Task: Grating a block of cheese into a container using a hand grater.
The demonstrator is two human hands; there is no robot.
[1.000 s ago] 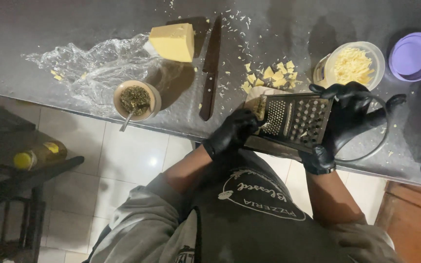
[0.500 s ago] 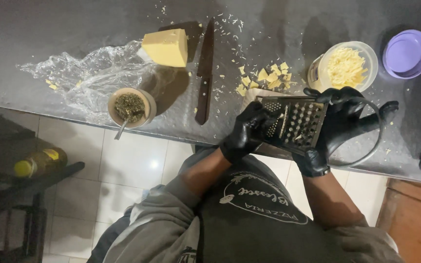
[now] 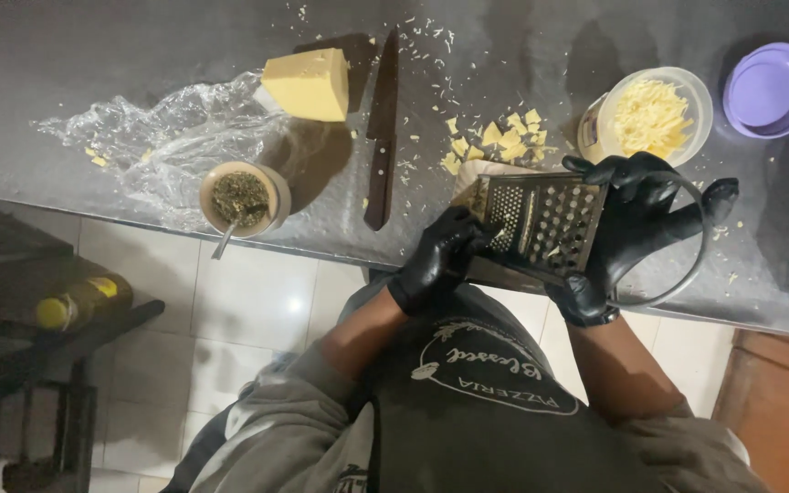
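Slid down the grater (image 3: pixel 541 224) a bit since before, left hand (image 3: pixel 440 260) pressing something small, too hidden to name. Right hand (image 3: pixel 636 228) wrapped around grater, tilted on surface (image 3: pixel 139 73). More rubbing likely.

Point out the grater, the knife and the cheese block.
grater (image 3: pixel 545 224): head view, middle of its perforated face.
knife (image 3: pixel 379 173): head view, on the dark handle.
cheese block (image 3: pixel 308 84): head view, centre of its yellow top.

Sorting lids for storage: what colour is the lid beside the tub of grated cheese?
Purple lid, clearest in the head view.
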